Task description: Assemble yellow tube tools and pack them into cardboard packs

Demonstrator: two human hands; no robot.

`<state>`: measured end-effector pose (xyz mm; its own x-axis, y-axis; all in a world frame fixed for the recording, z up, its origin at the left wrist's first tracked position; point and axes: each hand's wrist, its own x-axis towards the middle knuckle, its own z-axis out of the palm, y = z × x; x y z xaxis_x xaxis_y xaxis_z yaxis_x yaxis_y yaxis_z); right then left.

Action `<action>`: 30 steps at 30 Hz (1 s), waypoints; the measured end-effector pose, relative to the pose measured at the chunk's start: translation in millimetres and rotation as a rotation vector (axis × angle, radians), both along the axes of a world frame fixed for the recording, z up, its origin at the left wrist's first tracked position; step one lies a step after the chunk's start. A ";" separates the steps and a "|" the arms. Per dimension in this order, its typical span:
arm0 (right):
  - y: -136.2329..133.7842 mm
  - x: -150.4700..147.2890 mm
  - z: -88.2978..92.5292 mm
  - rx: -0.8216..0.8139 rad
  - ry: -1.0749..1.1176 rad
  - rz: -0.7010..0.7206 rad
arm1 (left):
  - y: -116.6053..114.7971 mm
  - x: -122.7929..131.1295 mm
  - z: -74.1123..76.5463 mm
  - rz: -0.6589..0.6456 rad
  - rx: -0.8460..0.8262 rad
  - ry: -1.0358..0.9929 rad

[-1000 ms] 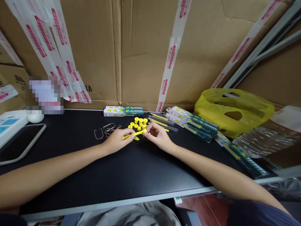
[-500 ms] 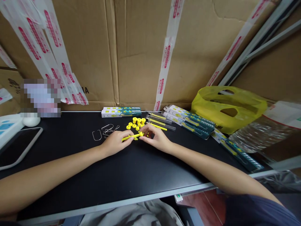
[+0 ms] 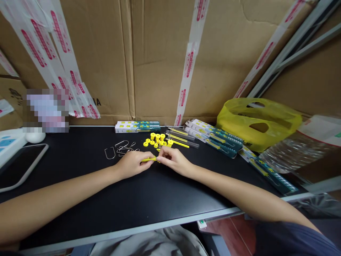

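A thin yellow plastic rod (image 3: 147,160) is pinched between the thumb and fingers of my left hand (image 3: 132,163). At the rod's right end, the thumb and fingertips of my right hand (image 3: 172,159) close on it; the exact grip there is partly hidden. Just beyond my hands lie several small yellow plastic caps (image 3: 152,142), one of them close by my right fingers. Bent metal wire hooks (image 3: 124,148) lie in a loose heap beyond my left hand. Clear plastic tubes with yellow rods (image 3: 178,138) rest behind my right hand.
Printed narrow boxes (image 3: 137,127) lie along the back edge, with more boxes (image 3: 215,137) at right. Beside them are a yellow plastic bag (image 3: 231,117) and a clear bottle pack (image 3: 290,153). A phone (image 3: 22,169) lies at left. Cardboard (image 3: 157,78) walls the back.
My hands have drawn together, and the rod shows less between them. The yellow headed end seen before at my right fingertips no longer shows there; a cap now shows beyond my right fingers.
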<state>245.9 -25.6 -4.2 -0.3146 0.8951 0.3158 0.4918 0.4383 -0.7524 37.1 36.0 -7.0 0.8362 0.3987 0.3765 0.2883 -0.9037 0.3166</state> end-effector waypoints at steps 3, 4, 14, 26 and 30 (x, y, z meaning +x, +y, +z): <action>-7.8 -6.9 -1.3 0.037 -0.112 0.012 | -2.4 -0.8 1.5 -0.042 0.004 0.032; -9.7 -8.8 -1.3 0.048 -0.142 0.008 | -3.2 -1.1 2.4 -0.042 -0.005 0.036; -10.6 -10.8 1.0 0.080 -0.222 -0.102 | 0.5 -2.4 5.4 0.057 -0.170 -0.121; -6.1 -10.1 -1.2 0.005 0.016 -0.018 | -3.6 -2.1 7.9 0.016 -0.013 -0.057; -7.1 -10.8 -2.5 0.031 -0.042 0.006 | -4.4 -0.7 9.3 -0.023 0.044 -0.032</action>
